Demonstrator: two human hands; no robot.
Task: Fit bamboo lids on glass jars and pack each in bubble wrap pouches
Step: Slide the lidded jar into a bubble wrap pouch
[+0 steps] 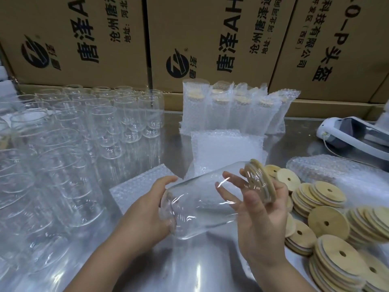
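A clear glass jar lies tilted in the air, base toward me and mouth pointing up to the right. My left hand grips its base. A round bamboo lid sits at the jar's mouth, held by my right hand, whose fingers curl around the lid's edge and the jar's neck. Whether the lid is fully seated I cannot tell. Flat bubble wrap pouches lie stacked on the steel table behind the jar, with another pouch under my left hand.
Several empty glass jars crowd the table's left half. Loose bamboo lids are piled at right. Packed jars in pouches stand at the back centre. Cardboard boxes wall off the rear. A white device lies at far right.
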